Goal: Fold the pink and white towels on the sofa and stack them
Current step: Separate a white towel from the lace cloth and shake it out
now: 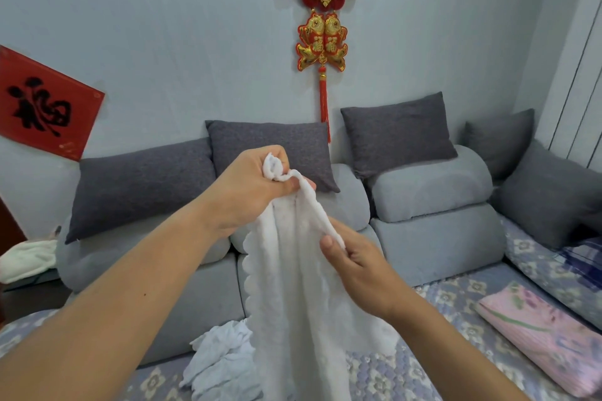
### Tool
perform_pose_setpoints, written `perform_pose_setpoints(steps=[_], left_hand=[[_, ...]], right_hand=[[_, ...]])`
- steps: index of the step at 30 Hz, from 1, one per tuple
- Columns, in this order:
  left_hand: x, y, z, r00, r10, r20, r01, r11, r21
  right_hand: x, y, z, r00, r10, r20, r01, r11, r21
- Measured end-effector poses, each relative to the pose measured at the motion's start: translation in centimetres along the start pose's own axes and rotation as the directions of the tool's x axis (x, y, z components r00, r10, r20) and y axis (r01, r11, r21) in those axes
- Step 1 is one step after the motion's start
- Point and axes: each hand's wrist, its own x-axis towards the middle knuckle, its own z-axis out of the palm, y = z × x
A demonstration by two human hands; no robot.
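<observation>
I see the white towel (pixel 293 296) hanging over the sofa (pixel 436 238) seat: soft, limp, light, I judge; best taken at corners. Right hand (pixel 355 265) pinches its edge; left hand (pixel 257 187) clenches the bunched top. Pink towel (pixel 547 338) lies folded at right. Wall plaque (pixel 42 107) reads 福.
</observation>
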Motion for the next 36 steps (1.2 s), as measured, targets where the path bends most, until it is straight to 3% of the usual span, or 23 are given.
perform_pose_setpoints(steps=[6,10,14,17,21,24,26,29,31,34,36], left_hand=[[-0.2,-0.4,-0.3,0.999,-0.015,-0.05,0.022,0.99,0.142],[-1.0,0.0,0.3,0.999,0.03,-0.023,-0.027,0.994,0.104],[-1.2,-0.3,0.5,0.998,0.053,-0.024,-0.049,0.988,0.149],[-1.0,-0.7,0.5,0.998,0.025,-0.055,-0.013,0.98,0.198],[-1.6,-0.5,1.9,0.995,-0.003,-0.103,0.016,0.992,0.128],[-2.0,0.2,3.3,0.99,-0.006,-0.144,0.016,0.997,0.07],[-2.1,0.9,3.9,0.996,-0.007,-0.092,0.013,0.998,0.062],[-2.1,1.1,4.2,0.999,-0.043,0.028,0.036,0.974,0.224],[-1.8,0.9,4.2,0.999,-0.032,0.006,0.028,0.949,0.313],[-1.5,0.6,3.9,1.0,-0.003,-0.009,0.006,0.951,0.308],[-1.5,0.6,3.8,1.0,-0.021,0.023,0.014,0.958,0.286]], right_hand=[[0.4,1.3,-0.9,0.934,-0.034,-0.355,0.039,0.999,0.008],[0.9,1.6,-1.0,0.863,-0.157,-0.48,0.09,0.983,-0.159],[1.3,2.6,-1.6,0.826,-0.391,-0.406,0.123,0.828,-0.547],[1.6,2.4,-2.6,0.82,-0.468,-0.329,0.142,0.724,-0.674],[1.9,1.3,-3.0,0.799,-0.452,-0.397,0.118,0.764,-0.634],[1.9,0.6,-2.4,0.814,-0.299,-0.497,0.02,0.871,-0.491],[1.8,0.4,-2.0,0.817,-0.25,-0.519,-0.01,0.895,-0.446],[1.8,0.3,-2.1,0.805,-0.311,-0.505,0.021,0.866,-0.499],[1.8,0.3,-2.1,0.795,-0.37,-0.481,0.062,0.838,-0.542],[1.9,0.3,-2.3,0.804,-0.399,-0.442,0.083,0.81,-0.58],[2.0,0.4,-2.8,0.86,-0.365,-0.358,0.087,0.794,-0.601]])
